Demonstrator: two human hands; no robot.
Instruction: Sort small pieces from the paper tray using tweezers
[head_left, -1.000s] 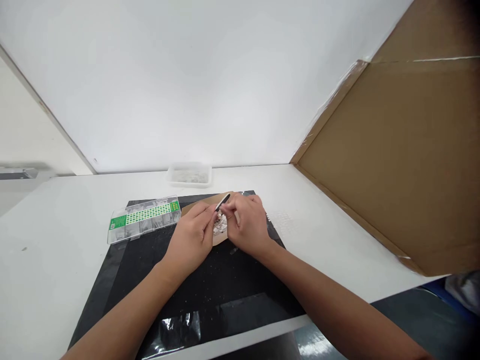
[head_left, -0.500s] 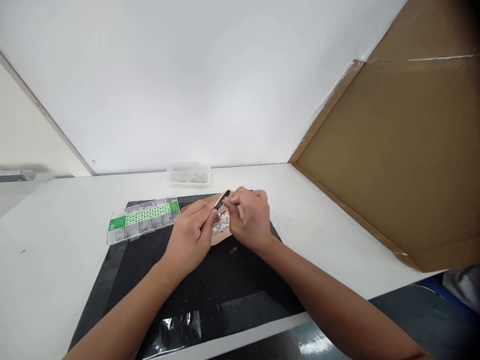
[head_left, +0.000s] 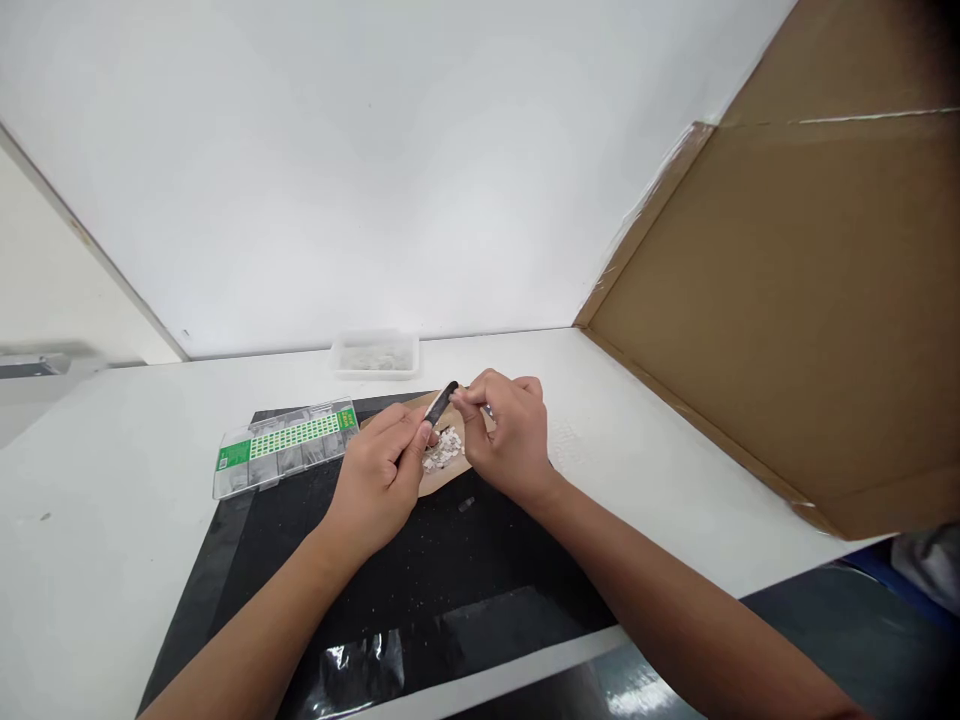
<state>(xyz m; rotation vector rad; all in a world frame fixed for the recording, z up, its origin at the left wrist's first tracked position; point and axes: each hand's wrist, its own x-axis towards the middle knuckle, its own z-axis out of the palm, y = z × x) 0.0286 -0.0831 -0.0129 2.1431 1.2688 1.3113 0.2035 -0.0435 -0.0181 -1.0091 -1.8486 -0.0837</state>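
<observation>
My left hand (head_left: 384, 462) is closed around a thin dark strip with a pale edge (head_left: 441, 402), whose exact kind I cannot make out. The strip slants up and to the right out of my fingers. Close by its upper end, my right hand (head_left: 510, 430) pinches with thumb and forefinger; anything between those fingertips is too small to name. Beneath both hands lies a brown paper sheet (head_left: 435, 484) bearing a heap of small whitish flakes (head_left: 444, 450). My hands hide part of the paper.
A black mat (head_left: 390, 590) lies on the white table (head_left: 82, 520). On its upper left sits a clear compartment case (head_left: 289, 446) with a green label. Behind stands a translucent tub (head_left: 375, 356). A cardboard panel (head_left: 780, 330) rises at right; a small dark scrap (head_left: 466, 504) is on the mat.
My right hand has shifted slightly right, away from the strip's tip, uncovering more of the flakes. The left hand keeps its hold on the strip. The whole view has tilted slightly.
</observation>
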